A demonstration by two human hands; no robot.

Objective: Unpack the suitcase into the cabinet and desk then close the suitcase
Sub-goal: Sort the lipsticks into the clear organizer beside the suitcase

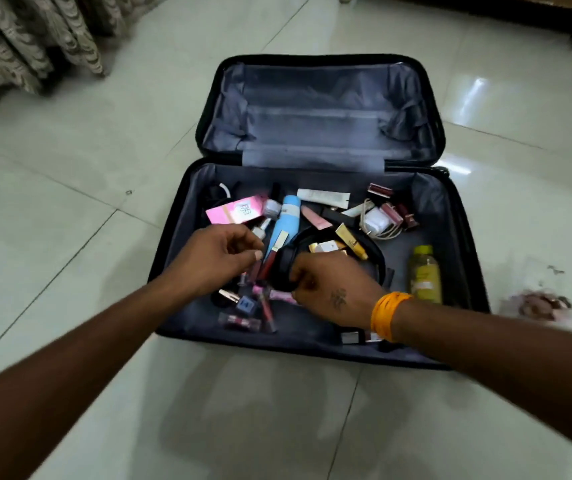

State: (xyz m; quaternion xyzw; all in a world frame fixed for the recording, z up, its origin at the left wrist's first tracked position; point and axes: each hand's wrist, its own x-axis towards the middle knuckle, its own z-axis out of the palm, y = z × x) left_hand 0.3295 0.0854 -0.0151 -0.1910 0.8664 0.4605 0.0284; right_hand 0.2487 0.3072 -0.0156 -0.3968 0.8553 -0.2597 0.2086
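A black suitcase [466, 237] lies open on the tiled floor, its grey-lined lid [312, 109] flat and empty at the far side. The near half holds loose cosmetics: a blue bottle [288, 216], a pink box [236, 209], a white tube [322, 197], a white charger with its cable [376, 220], a yellow bottle [424, 275] and several lip glosses [253, 317]. My right hand [329, 289] grips the near rim of a black pouch [376, 254] with small gold boxes inside. My left hand [218, 258] hovers over the items beside it, fingers loosely curled, nothing visibly held.
A patterned curtain [17, 39] hangs at the far left. Dark wooden furniture [520, 12] runs along the far right. A clear plastic bag with small items [537, 303] lies on the floor right of the suitcase. Glossy tiles surround the case.
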